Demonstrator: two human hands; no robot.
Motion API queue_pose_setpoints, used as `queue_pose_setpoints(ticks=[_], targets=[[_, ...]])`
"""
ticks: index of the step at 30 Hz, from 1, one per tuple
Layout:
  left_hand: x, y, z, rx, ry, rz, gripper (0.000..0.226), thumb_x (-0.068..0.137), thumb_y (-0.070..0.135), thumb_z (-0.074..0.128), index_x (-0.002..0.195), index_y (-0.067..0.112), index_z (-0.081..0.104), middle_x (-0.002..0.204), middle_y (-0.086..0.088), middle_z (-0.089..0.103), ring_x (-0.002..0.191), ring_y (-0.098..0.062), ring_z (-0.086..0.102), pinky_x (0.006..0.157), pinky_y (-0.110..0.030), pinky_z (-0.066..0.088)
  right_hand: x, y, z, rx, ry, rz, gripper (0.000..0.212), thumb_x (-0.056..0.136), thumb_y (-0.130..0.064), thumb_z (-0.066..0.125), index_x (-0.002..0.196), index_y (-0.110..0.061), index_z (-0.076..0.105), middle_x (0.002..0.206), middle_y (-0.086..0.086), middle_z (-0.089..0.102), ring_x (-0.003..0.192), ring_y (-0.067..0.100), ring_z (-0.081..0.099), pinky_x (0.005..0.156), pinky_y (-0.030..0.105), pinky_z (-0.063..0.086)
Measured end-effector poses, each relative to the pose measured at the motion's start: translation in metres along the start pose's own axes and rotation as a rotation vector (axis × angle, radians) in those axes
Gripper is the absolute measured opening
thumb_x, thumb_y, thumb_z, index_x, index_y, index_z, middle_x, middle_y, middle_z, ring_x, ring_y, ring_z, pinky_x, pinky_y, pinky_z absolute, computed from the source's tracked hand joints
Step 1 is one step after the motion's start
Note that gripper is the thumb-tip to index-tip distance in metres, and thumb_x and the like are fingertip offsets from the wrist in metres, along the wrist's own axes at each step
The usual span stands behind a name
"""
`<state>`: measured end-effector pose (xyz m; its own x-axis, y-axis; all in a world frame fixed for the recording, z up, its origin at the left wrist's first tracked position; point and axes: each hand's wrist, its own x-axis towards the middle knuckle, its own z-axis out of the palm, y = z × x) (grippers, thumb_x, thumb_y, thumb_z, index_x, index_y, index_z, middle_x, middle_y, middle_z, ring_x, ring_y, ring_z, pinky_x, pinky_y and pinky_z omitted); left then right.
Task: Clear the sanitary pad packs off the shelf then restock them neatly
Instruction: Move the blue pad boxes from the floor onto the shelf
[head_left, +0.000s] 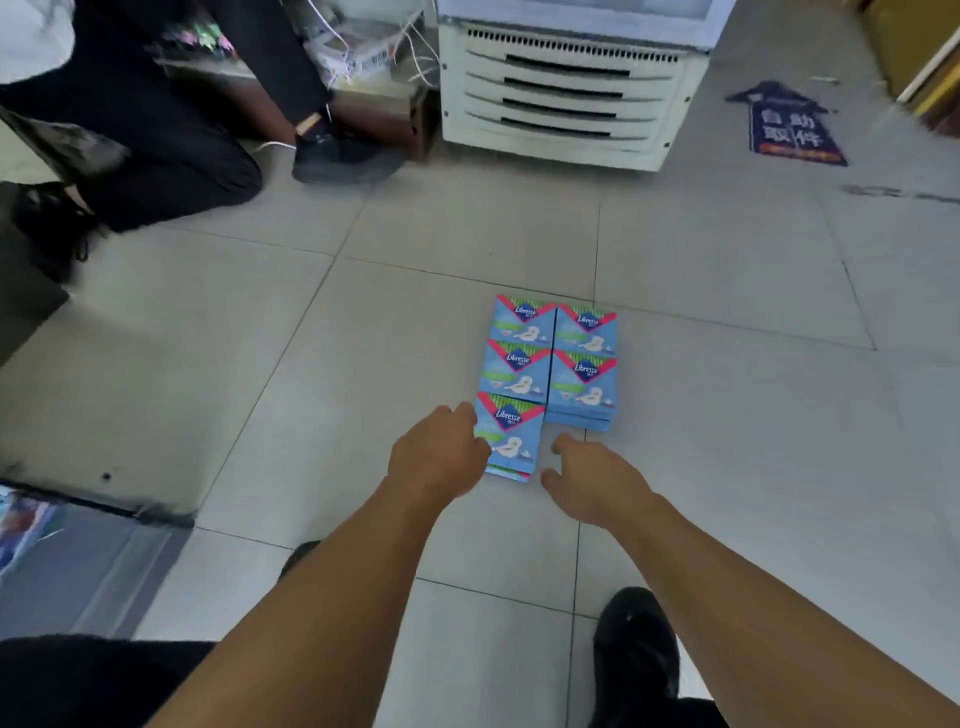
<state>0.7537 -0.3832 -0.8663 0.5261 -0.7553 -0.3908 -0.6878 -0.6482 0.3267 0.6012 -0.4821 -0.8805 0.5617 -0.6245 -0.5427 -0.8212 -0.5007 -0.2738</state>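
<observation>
Several blue sanitary pad packs lie in low stacks on the tiled floor, in two columns. The nearest stack (511, 436) sits at the front of the left column. My left hand (439, 457) touches its left edge, fingers curled against the side of the packs. My right hand (592, 480) hovers just right of that stack, fingers loosely spread and holding nothing. Behind are two more stacks in the left column (519, 345) and two in the right column (584, 364). The shelf is only partly in view at the lower left (78, 561).
A person in dark clothes crouches at the upper left (171, 156). A white cooler with vents (566, 88) stands at the back. A blue floor sticker (789, 124) lies at the upper right. My black shoe (636, 649) is at the bottom.
</observation>
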Motion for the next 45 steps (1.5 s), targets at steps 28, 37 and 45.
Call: queue_pose_setpoints(ticks=[28, 37, 45], targets=[[0.097, -0.023, 0.119, -0.77, -0.074, -0.329, 0.034, 0.092, 0.027, 0.061, 0.12, 0.009, 0.056, 0.114, -0.008, 0.066, 0.102, -0.026, 0.063, 0.088, -0.038, 0.052, 0.123, 0.017, 0.086, 0.759, 0.28, 0.204, 0.034, 0.095, -0.038, 0.048, 0.123, -0.02, 0.048, 0.12, 0.005, 0.059, 0.104, 0.024, 0.06, 0.09, 0.044, 0.051], [0.018, -0.038, 0.006, -0.938, 0.06, -0.246, 0.045, 0.09, 0.028, 0.067, 0.125, 0.014, 0.042, 0.107, -0.004, 0.064, 0.085, -0.012, 0.064, 0.065, -0.023, 0.05, 0.053, -0.029, 0.003, 0.732, 0.205, -0.103, 0.034, 0.097, -0.03, 0.055, 0.128, -0.02, 0.043, 0.114, -0.003, 0.061, 0.093, 0.017, 0.063, 0.076, 0.031, 0.051], [-0.111, -0.082, -0.13, -0.982, 0.283, -0.189, 0.032, 0.089, 0.026, 0.069, 0.112, 0.014, 0.05, 0.11, -0.006, 0.065, 0.095, -0.022, 0.069, 0.088, -0.045, 0.056, -0.038, -0.142, -0.08, 0.556, 0.204, -0.512, 0.034, 0.093, -0.032, 0.061, 0.123, -0.016, 0.056, 0.108, -0.004, 0.067, 0.095, 0.017, 0.065, 0.085, 0.035, 0.051]])
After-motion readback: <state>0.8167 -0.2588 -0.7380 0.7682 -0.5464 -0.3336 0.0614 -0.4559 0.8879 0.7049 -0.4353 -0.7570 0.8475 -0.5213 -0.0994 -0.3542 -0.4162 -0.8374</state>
